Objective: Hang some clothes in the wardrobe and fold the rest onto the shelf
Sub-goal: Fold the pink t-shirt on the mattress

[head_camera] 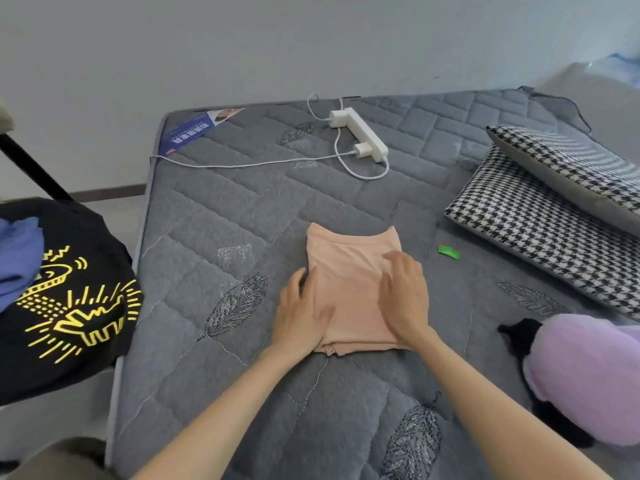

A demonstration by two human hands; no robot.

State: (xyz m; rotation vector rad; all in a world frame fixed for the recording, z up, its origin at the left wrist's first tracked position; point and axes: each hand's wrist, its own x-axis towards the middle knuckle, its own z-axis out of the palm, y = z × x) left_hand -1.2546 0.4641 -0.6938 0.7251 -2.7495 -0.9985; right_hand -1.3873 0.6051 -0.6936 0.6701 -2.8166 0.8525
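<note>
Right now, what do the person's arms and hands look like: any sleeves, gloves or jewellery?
No gloves: the left hand and right hand are bare, with no rings visible, and neither wrist carries a watch or band. The left arm and right arm are uncovered down to the picture's lower edge; no sleeve is in view.

Count: 2 hands, left hand (301, 313) and right hand (405, 292), on 1 folded peach garment (349, 268). Right of the hands: 2 houndstooth pillows (530, 230), 1 green scrap (448, 252), 1 lilac garment (588, 375), 1 black garment (519, 334). Left of them: 1 black printed T-shirt (69, 306), 1 blue garment (19, 251). Beyond: 1 power strip (369, 135), 2 chargers (337, 118). 1 mattress (242, 220).
</note>
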